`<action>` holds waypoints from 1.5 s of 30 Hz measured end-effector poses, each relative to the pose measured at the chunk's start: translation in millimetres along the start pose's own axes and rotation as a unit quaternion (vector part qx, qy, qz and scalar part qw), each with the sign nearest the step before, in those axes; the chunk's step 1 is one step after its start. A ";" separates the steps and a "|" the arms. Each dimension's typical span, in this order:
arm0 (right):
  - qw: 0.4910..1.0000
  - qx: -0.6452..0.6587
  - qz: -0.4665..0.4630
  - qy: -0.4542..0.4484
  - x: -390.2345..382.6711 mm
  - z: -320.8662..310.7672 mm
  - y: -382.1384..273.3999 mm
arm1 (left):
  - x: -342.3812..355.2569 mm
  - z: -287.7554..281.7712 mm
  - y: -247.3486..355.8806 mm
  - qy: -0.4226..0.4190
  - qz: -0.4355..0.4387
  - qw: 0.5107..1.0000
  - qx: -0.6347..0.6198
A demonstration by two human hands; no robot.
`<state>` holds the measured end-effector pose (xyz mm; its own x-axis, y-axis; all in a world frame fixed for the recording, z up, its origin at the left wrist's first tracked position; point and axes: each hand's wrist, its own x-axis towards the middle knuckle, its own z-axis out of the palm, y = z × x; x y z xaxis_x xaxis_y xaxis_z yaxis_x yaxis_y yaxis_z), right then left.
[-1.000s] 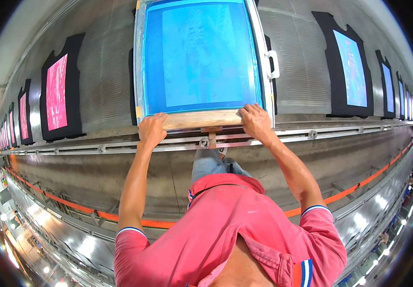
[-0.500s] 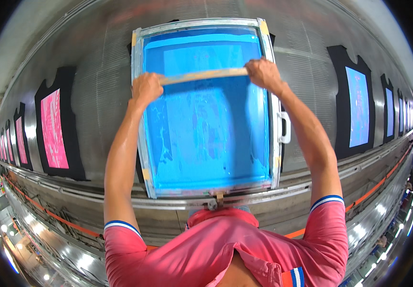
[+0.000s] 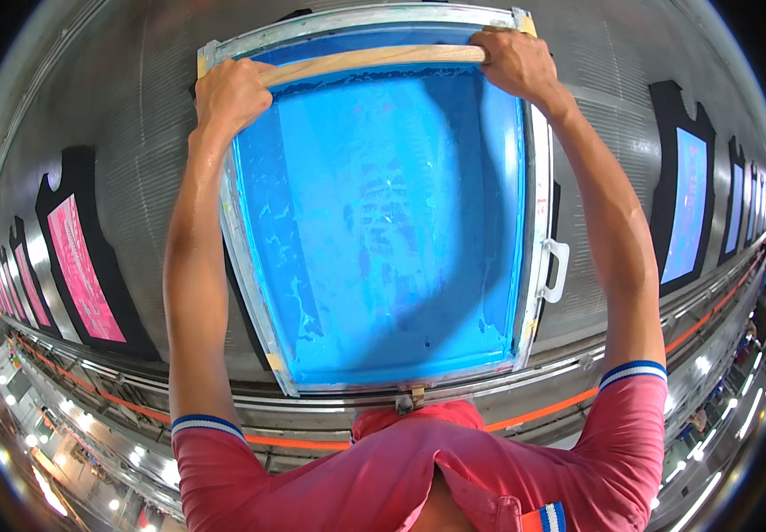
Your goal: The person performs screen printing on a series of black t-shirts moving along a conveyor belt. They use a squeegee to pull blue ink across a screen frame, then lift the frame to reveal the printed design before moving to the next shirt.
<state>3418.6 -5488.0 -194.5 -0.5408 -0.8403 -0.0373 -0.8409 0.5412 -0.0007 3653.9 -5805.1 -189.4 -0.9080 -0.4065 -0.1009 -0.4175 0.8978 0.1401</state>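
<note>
A wooden-handled squeegee (image 3: 374, 60) lies crosswise near the far end of a screen-printing frame (image 3: 538, 257). My left hand (image 3: 230, 93) is closed round its left end, and my right hand (image 3: 518, 62) grips its right end. Both arms are stretched out over the screen. Bright blue ink (image 3: 383, 213) covers the mesh, thinner in the middle where a pale design shows through. A white handle (image 3: 557, 270) sticks out from the frame's right side. The squeegee's blade is hidden beneath the wood.
On the long grey printing table (image 3: 139, 204), black shirts with pink prints (image 3: 88, 270) lie in a row at left. To the right lie black shirts with blue prints (image 3: 688, 204). A metal rail with an orange strip (image 3: 542, 410) runs along the near edge.
Both hands have pushed the squeegee away from me, from the upper part of the screen to its far end. My view has shifted, so the frame looks larger.
</note>
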 end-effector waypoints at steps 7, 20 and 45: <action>0.994 0.069 -0.028 0.078 -61.4 12.7 -23.6 | -61.6 18.7 6.5 0.016 0.002 1.000 -0.006; 0.990 0.135 -0.030 0.040 -290.1 10.2 -117.7 | -303.3 41.7 52.7 0.015 0.026 0.998 -0.050; 0.945 0.259 0.136 0.149 -400.5 17.3 -71.9 | -494.0 40.8 140.3 -0.065 0.008 0.998 0.023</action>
<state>3696.0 -5189.9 -196.8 -0.7825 -0.5969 0.1772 -0.5886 0.6164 -0.5230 4045.3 -5471.4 -160.1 -0.9013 -0.3699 -0.2254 -0.3987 0.9119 0.0977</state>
